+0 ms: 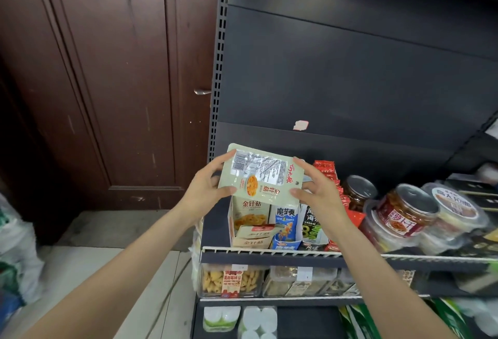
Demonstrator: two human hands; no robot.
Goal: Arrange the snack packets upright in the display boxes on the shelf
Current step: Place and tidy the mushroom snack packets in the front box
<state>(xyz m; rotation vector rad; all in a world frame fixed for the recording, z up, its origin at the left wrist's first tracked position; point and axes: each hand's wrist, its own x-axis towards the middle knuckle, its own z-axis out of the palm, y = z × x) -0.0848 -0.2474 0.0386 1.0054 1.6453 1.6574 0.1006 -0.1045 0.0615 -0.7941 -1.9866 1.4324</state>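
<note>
Both hands hold one pale green snack packet in the air above the left end of the shelf, just over the beige display box at that end. The left hand grips the packet's left edge, thumb on the printed face and fingers curled over the top corner. The right hand pinches its right edge, thumb low and forefinger high. The packet is tilted, its print running sideways, and it hides the box's rear rim.

The beige box is open at the top, with a small packet leaning at its front. Touching it on the right stands a blue-and-white box, then a dark box partly covered by the right wrist. Red packets line up behind that wrist.

Right of these, clear tubs and a dark jar crowd the shelf to the frame edge, blurred there. Above the boxes the dark back panel leaves open room. Left of the shelf post stands a brown door.

The lower shelves are cut off at the bottom.
</note>
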